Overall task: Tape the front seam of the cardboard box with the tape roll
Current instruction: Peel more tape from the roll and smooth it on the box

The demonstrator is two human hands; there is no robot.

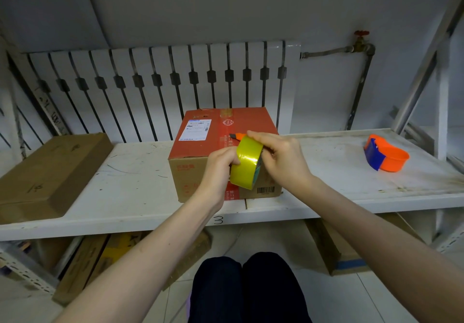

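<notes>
The front seam of the cardboard box [200, 146] is mostly hidden behind both hands and the tape roll [245, 164], so whether any tape lies on it cannot be told. An orange box cutter [238, 136] shows only its tip above the roll; what holds it is unclear. The roll is held in front of the box's front face, above the white shelf [130, 179], standing on edge and tilted, its yellow band facing the camera and its hole pointing right, toward the right hand [281, 159]. The left hand [222, 164] curls shut on the roll's left rim; the right hand's fingers close on its top and right side. The box's longer side runs left to right
</notes>
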